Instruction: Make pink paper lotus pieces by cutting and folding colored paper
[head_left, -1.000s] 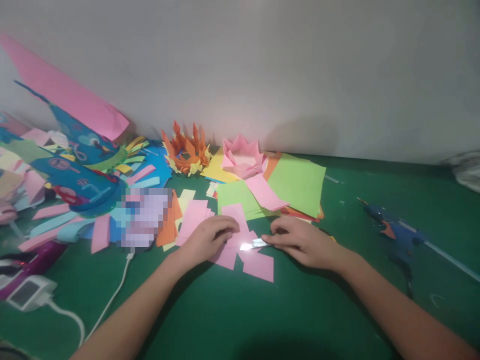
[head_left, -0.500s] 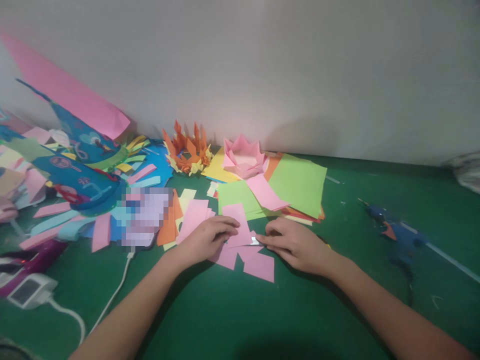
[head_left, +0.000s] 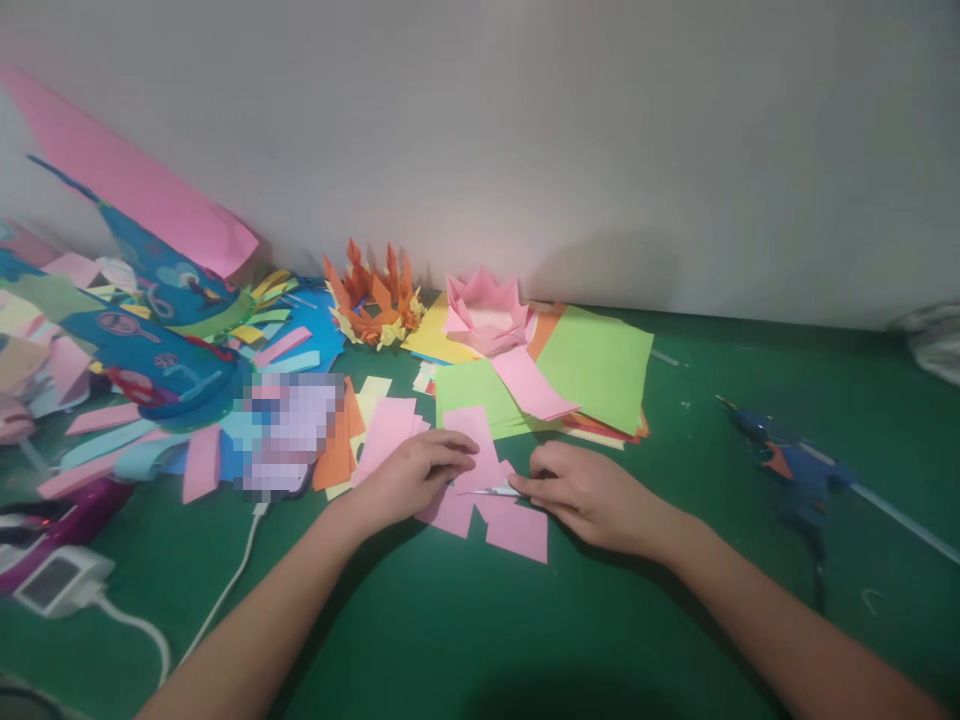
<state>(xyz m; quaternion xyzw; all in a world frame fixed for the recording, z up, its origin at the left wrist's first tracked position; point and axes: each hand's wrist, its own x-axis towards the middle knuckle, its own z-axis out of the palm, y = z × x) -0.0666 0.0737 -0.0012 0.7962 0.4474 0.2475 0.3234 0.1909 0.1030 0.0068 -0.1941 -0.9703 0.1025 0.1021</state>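
My left hand (head_left: 416, 470) is closed, with curled fingers at the left edge of a pink paper piece (head_left: 472, 440), pressing it. From the fingertips of my right hand (head_left: 592, 495) a thin pointed metal blade (head_left: 491, 490) sticks out to the left, lying across the paper's lower end. Its handle is hidden in my closed hand, so the kind of tool is unclear. Below the blade lie cut pink paper pieces (head_left: 517, 530) on the green table. Another stack of pink paper (head_left: 386, 430) rests behind my left hand.
Behind stand a pink folded-paper crown (head_left: 487, 315) and an orange one (head_left: 375, 300), near green sheets (head_left: 596, 370). A blue glue gun (head_left: 802, 470) lies at right. Left are blue cone hats (head_left: 165, 365), a phone (head_left: 289, 430) with a white cable (head_left: 236, 580), and a white wall (head_left: 600, 150) behind.
The blade in my right hand has turned and come out further left over the pink paper, its tip now showing. My left hand has hardly moved.
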